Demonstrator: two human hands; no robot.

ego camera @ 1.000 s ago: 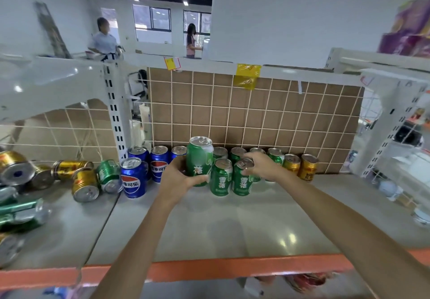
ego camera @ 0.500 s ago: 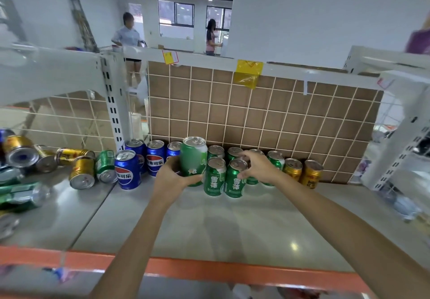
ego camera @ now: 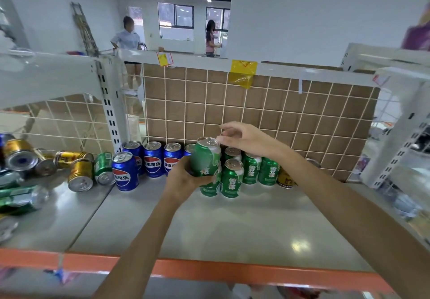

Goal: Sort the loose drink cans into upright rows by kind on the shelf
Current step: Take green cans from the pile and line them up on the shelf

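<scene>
**Green can held above the green row**

Your left hand point(ego camera: 186, 177) grips the green can point(ego camera: 206, 157) round its lower body, fingers curled. The can is lifted, long axis near upright, top tipped slightly away from you. Your right hand point(ego camera: 246, 139) hovers at the rim, fingers loosely spread, one fingertip at or just beside the lid; whether it touches, I cannot tell. It holds nothing.

The green row point(ego camera: 242, 170) stands directly below and right of the can, on the shelf point(ego camera: 232, 224). Left hand is nearer the open slot. Blue cans point(ego camera: 152, 162) stand upright to the left. Judgement: lower straight down beside the front green cans. Loose cans point(ego camera: 80, 174) lie on their sides far left, unsorted.
</scene>
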